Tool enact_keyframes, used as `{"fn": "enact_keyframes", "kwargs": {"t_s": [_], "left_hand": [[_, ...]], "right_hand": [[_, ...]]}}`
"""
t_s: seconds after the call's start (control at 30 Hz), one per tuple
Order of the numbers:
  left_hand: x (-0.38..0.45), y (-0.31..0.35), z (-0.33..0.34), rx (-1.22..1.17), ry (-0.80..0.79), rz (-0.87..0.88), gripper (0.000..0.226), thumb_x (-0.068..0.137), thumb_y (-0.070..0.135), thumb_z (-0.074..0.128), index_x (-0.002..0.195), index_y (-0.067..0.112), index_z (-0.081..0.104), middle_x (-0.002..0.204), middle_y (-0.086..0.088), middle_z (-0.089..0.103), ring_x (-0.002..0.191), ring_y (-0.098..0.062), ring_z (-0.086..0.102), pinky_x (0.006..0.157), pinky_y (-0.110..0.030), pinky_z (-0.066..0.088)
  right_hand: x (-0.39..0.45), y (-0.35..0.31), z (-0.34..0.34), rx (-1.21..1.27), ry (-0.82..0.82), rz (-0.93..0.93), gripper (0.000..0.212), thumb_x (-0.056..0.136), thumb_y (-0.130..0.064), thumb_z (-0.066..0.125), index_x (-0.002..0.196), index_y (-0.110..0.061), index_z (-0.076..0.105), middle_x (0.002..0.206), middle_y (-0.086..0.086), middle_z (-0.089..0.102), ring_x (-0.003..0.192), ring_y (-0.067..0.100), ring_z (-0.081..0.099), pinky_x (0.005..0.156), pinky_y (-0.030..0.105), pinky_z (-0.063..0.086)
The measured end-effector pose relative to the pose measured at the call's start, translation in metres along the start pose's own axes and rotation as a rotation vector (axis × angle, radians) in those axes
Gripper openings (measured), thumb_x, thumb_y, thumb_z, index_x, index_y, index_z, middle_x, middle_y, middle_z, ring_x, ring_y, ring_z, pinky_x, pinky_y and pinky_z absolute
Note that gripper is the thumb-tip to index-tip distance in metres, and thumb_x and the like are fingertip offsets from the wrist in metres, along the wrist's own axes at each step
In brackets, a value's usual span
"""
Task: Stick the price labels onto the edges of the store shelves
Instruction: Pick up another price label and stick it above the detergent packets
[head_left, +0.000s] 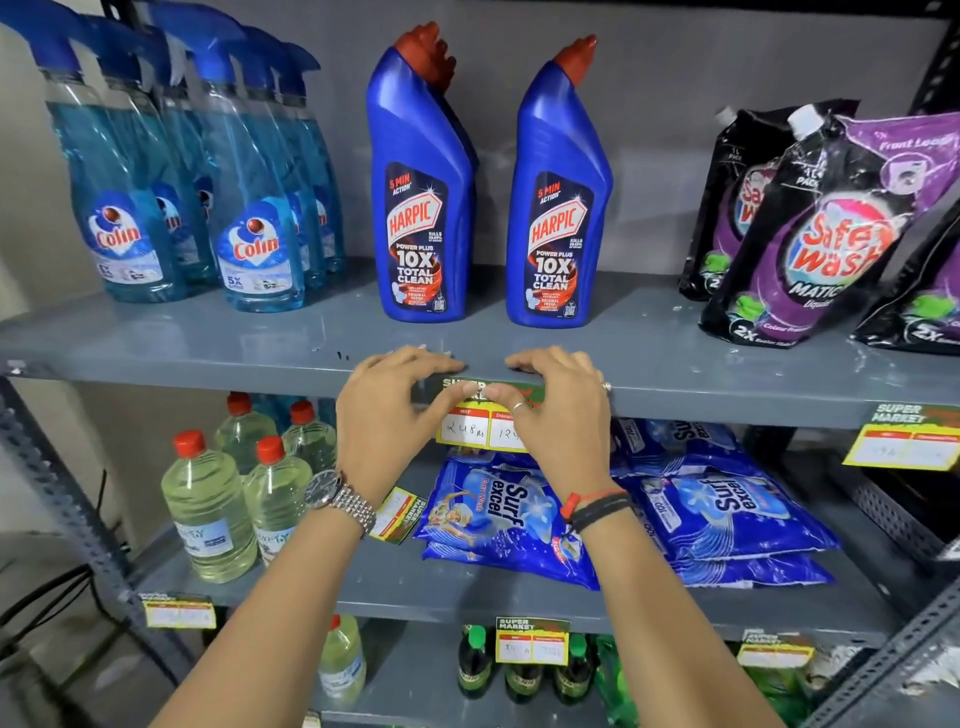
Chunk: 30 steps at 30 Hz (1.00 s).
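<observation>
At the grey shelf's front edge, mid-span, the left hand and right hand pinch the price label against it, thumbs on the label, fingers curled over the top, Harpic bottles standing just behind.

Above our left hand we see a plain grey wall behind the grey metal rack. Far to that hand's left a pale wall shows, and black cables hang lower down beside the rack's perforated upright.
</observation>
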<state>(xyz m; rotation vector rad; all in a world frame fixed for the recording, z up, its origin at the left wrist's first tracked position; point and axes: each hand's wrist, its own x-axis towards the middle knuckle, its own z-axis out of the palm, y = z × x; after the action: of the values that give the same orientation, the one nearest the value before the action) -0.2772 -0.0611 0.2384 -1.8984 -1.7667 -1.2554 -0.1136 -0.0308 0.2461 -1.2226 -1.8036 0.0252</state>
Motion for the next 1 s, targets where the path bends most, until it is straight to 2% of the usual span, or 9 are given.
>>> {"fn": "enact_keyframes", "kwargs": {"t_s": [0.13,0.27,0.37,0.47,0.7,0.77,0.87,0.93,1.0], "left_hand": [[0.0,-0.002,-0.004,-0.058,-0.005,-0.017,0.027,0.082,0.049,0.062,0.103,0.035,0.071,0.11,0.017,0.071,0.1,-0.002,0.062,0.079,-0.022,0.043],[-0.001,-0.006,-0.007,-0.075,-0.032,-0.004,0.025,0.084,0.043,0.062,0.106,0.036,0.07,0.114,0.018,0.069,0.108,-0.002,0.061,0.083,-0.022,0.045],[-0.001,-0.009,-0.008,-0.106,-0.059,-0.006,0.023,0.086,0.04,0.061,0.108,0.037,0.069,0.115,0.02,0.068,0.114,-0.002,0.059,0.088,-0.027,0.048],[0.0,-0.011,-0.009,-0.112,-0.084,-0.016,0.025,0.086,0.039,0.06,0.109,0.037,0.068,0.116,0.021,0.068,0.116,-0.004,0.058,0.089,-0.03,0.051],[0.001,-0.013,-0.013,-0.119,-0.138,0.001,0.027,0.088,0.031,0.061,0.114,0.034,0.067,0.12,0.018,0.066,0.117,-0.005,0.058,0.096,-0.029,0.048],[-0.005,-0.014,-0.014,-0.133,-0.14,0.039,0.03,0.09,0.022,0.058,0.118,0.029,0.066,0.124,0.014,0.065,0.121,-0.003,0.055,0.105,-0.03,0.04],[-0.031,-0.02,-0.016,-0.326,-0.005,-0.045,0.033,0.094,0.017,0.054,0.126,0.023,0.058,0.126,0.01,0.064,0.122,-0.002,0.054,0.109,-0.025,0.035],[-0.058,-0.029,-0.017,-0.387,0.199,-0.156,0.033,0.095,0.017,0.052,0.127,0.021,0.054,0.117,0.012,0.067,0.113,0.001,0.059,0.097,-0.015,0.039],[-0.084,-0.043,-0.014,-0.409,0.31,-0.279,0.03,0.096,0.017,0.049,0.125,0.021,0.054,0.11,0.014,0.069,0.103,-0.001,0.062,0.087,-0.017,0.045]], "right_hand": [[0.001,-0.001,-0.007,0.137,-0.027,0.035,0.022,0.077,-0.021,0.072,0.099,-0.02,0.07,0.096,-0.002,0.071,0.095,0.018,0.057,0.085,0.034,0.048],[0.0,0.003,-0.014,0.218,-0.057,0.096,0.025,0.081,-0.009,0.067,0.101,-0.024,0.07,0.091,-0.001,0.063,0.089,0.015,0.062,0.084,0.027,0.051],[0.001,0.004,-0.017,0.228,-0.094,0.105,0.03,0.083,-0.002,0.062,0.104,-0.023,0.07,0.095,0.001,0.063,0.077,-0.001,0.057,0.078,-0.001,0.041],[0.002,0.005,-0.021,0.221,-0.118,0.09,0.037,0.083,0.008,0.057,0.107,-0.018,0.069,0.097,0.005,0.064,0.077,-0.003,0.054,0.069,-0.011,0.033],[-0.001,0.011,-0.02,0.215,-0.151,0.049,0.047,0.084,0.015,0.048,0.113,-0.017,0.066,0.098,0.008,0.058,0.088,0.006,0.051,0.063,-0.008,0.038],[-0.006,0.011,-0.02,0.221,-0.141,0.01,0.052,0.081,0.018,0.044,0.115,-0.016,0.065,0.103,0.009,0.06,0.095,0.006,0.052,0.077,-0.002,0.042],[-0.021,0.017,-0.013,0.239,-0.097,-0.116,0.058,0.079,0.018,0.04,0.121,-0.017,0.06,0.127,0.004,0.061,0.118,0.004,0.046,0.11,0.03,0.034],[-0.039,0.023,-0.002,0.263,0.059,-0.171,0.045,0.089,0.008,0.044,0.126,-0.014,0.054,0.136,0.001,0.053,0.127,0.009,0.043,0.115,0.031,0.026],[-0.071,0.025,0.017,0.295,0.305,-0.112,0.029,0.09,-0.002,0.049,0.117,-0.008,0.057,0.126,0.003,0.056,0.119,0.012,0.047,0.106,0.024,0.03]]}}
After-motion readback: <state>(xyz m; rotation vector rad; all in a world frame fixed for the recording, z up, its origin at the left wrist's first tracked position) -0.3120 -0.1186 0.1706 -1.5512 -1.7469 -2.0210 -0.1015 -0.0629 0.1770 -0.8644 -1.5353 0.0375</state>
